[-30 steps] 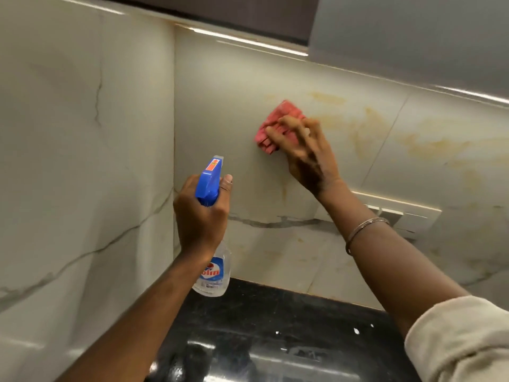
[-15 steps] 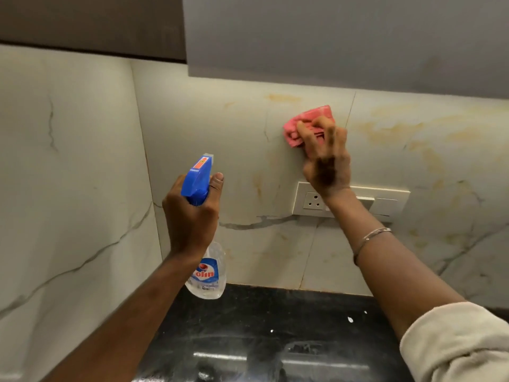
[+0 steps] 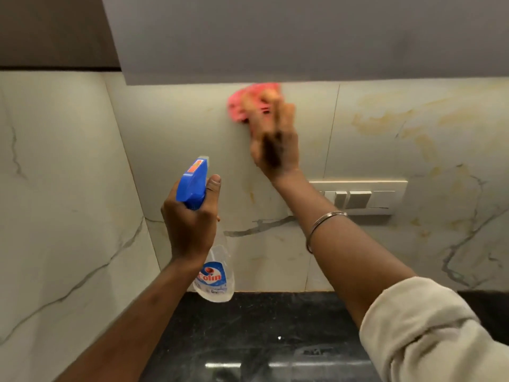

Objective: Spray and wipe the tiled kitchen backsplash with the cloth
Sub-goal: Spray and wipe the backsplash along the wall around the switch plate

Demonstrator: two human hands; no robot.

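Pressing the pink cloth (image 3: 249, 103) flat on the backsplash (image 3: 176, 128) just under the cabinet (image 3: 303, 37), the blurred right hand (image 3: 275, 144) should overlap strokes, while the left hand (image 3: 190, 224) grips the spray bottle (image 3: 205, 230) clear of the wall.

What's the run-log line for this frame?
phase: wiping | right hand: pressing pink cloth on backsplash below cabinet, motion-blurred | left hand: gripping spray bottle, off wall | switch plate: untouched
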